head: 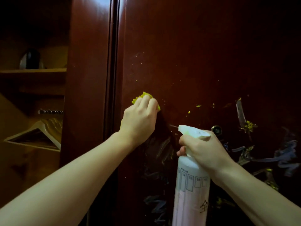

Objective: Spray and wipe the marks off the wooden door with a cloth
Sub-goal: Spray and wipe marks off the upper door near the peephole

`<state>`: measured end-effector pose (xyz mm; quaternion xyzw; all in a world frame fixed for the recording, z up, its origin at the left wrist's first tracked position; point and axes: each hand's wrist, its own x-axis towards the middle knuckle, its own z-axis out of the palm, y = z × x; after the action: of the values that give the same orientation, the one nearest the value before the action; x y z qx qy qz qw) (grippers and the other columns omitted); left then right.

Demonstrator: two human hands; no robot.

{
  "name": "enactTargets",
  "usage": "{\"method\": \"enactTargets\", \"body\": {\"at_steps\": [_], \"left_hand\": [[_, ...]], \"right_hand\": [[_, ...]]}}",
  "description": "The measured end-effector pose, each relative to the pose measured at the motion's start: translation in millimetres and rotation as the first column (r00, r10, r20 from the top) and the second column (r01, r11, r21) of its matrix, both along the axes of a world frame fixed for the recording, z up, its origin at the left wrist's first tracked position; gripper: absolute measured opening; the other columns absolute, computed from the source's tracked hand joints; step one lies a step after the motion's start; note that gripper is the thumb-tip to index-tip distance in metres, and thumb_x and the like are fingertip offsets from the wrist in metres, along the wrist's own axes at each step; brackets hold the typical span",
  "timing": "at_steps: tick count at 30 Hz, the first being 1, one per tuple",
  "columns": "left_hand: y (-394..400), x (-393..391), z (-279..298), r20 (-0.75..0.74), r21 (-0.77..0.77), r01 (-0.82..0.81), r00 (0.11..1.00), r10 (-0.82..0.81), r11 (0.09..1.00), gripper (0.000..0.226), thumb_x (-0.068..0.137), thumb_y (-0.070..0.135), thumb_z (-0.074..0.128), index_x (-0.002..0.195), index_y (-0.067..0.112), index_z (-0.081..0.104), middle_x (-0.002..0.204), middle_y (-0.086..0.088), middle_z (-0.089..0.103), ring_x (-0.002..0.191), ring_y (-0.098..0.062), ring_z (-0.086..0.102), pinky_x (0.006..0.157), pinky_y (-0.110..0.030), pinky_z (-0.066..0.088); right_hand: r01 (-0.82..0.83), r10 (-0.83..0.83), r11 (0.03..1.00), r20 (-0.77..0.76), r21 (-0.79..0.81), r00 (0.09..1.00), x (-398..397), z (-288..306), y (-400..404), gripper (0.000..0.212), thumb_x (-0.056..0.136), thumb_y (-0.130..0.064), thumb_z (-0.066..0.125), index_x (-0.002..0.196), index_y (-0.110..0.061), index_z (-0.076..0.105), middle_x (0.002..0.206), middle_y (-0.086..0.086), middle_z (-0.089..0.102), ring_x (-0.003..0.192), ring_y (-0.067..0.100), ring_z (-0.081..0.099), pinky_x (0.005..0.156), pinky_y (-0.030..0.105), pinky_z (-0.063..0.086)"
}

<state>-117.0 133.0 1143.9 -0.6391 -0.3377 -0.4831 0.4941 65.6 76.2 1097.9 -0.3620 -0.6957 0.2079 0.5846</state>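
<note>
The dark red wooden door (203, 54) fills the middle and right of the view. My left hand (138, 119) grips a bunched yellow cloth (145, 96) and presses it against the door, left of centre. My right hand (202, 149) holds a white spray bottle (189, 185) by its neck and trigger, nozzle pointing left at the door. Blue-grey scribbled marks (286, 155) cover the lower right of the door, and more marks (156, 204) lie under the bottle's left side. Yellow crumbs (248, 126) of cloth stick to the surface.
A round peephole or knob (216, 130) sits on the door just right of the bottle's nozzle. The door frame (112, 79) runs vertically left of the cloth. Open wooden shelves (34, 70) with a dark object and wooden hangers (42, 132) stand at the left.
</note>
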Motion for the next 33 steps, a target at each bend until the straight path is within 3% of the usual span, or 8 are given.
{"method": "enactTargets", "body": {"at_steps": [3,6,10,16,21,25,29,33], "left_hand": [[0,-3,-30,-0.058,-0.017,-0.001,0.998,0.000,1.000,0.007,0.093,0.012,0.057,0.089,0.006,0.059,0.084,-0.008,0.056,0.069,-0.026,0.053,0.044,-0.036,0.044],[0,-4,-42,-0.078,-0.013,-0.015,0.997,0.014,1.000,0.007,0.090,0.010,0.059,0.086,0.005,0.059,0.080,-0.009,0.055,0.065,-0.027,0.051,0.044,-0.036,0.043],[1,-3,-34,-0.165,0.022,-0.041,0.985,0.044,0.999,0.007,0.090,0.009,0.060,0.086,0.003,0.063,0.081,-0.010,0.057,0.066,-0.028,0.053,0.045,-0.035,0.041],[5,35,23,0.095,0.046,0.012,0.995,-0.016,0.999,0.011,0.093,0.012,0.052,0.088,0.004,0.059,0.087,-0.008,0.059,0.074,-0.027,0.056,0.047,-0.035,0.040],[6,32,-26,-0.166,-0.003,0.037,0.986,-0.036,0.999,0.017,0.094,0.014,0.048,0.085,0.008,0.061,0.082,-0.006,0.058,0.068,-0.025,0.054,0.049,-0.036,0.043],[6,28,-38,-0.225,0.008,0.043,0.974,-0.040,0.999,0.019,0.094,0.014,0.051,0.081,0.007,0.063,0.077,-0.007,0.057,0.064,-0.025,0.053,0.049,-0.038,0.043],[5,41,3,-0.081,0.016,0.026,0.996,-0.025,1.000,0.015,0.093,0.014,0.049,0.087,0.006,0.060,0.084,-0.008,0.059,0.071,-0.027,0.057,0.048,-0.036,0.043],[8,64,41,0.040,0.033,0.010,0.999,-0.011,0.999,0.017,0.095,0.018,0.044,0.094,0.006,0.057,0.092,-0.008,0.059,0.080,-0.027,0.057,0.050,-0.037,0.043]], "right_hand": [[0.043,-0.043,0.999,-0.050,0.001,0.998,8,1,0,0.021,0.076,-0.017,0.060,0.062,-0.002,0.066,0.060,0.007,0.070,0.070,0.029,0.069,0.073,0.042,0.055],[-0.049,0.042,0.998,-0.163,-0.035,0.986,13,3,-3,0.009,0.080,-0.013,0.063,0.072,-0.010,0.066,0.064,0.005,0.066,0.065,0.024,0.066,0.066,0.039,0.052],[-0.024,0.022,0.999,-0.130,-0.021,0.991,19,6,-5,0.012,0.081,-0.011,0.061,0.071,-0.015,0.065,0.060,0.005,0.066,0.060,0.023,0.066,0.064,0.038,0.052],[0.037,-0.034,0.999,-0.113,0.029,0.993,31,15,-1,0.019,0.077,-0.017,0.061,0.058,-0.014,0.063,0.058,0.005,0.067,0.066,0.024,0.070,0.069,0.038,0.055],[-0.024,0.026,1.000,-0.156,0.014,0.987,37,18,0,0.009,0.080,-0.014,0.062,0.071,-0.011,0.063,0.066,0.008,0.066,0.065,0.023,0.066,0.067,0.040,0.052],[0.010,-0.010,1.000,-0.124,0.001,0.992,40,19,2,0.014,0.080,-0.014,0.061,0.067,-0.015,0.063,0.059,0.006,0.067,0.069,0.029,0.071,0.070,0.040,0.054],[-0.065,0.066,0.998,-0.123,0.011,0.990,42,23,-1,0.011,0.074,-0.021,0.063,0.079,-0.012,0.064,0.066,0.006,0.068,0.066,0.022,0.068,0.067,0.040,0.054],[-0.006,0.008,1.000,-0.106,0.017,0.994,50,26,0,0.014,0.073,-0.021,0.061,0.062,-0.014,0.064,0.062,0.008,0.068,0.066,0.027,0.070,0.070,0.043,0.055]]}}
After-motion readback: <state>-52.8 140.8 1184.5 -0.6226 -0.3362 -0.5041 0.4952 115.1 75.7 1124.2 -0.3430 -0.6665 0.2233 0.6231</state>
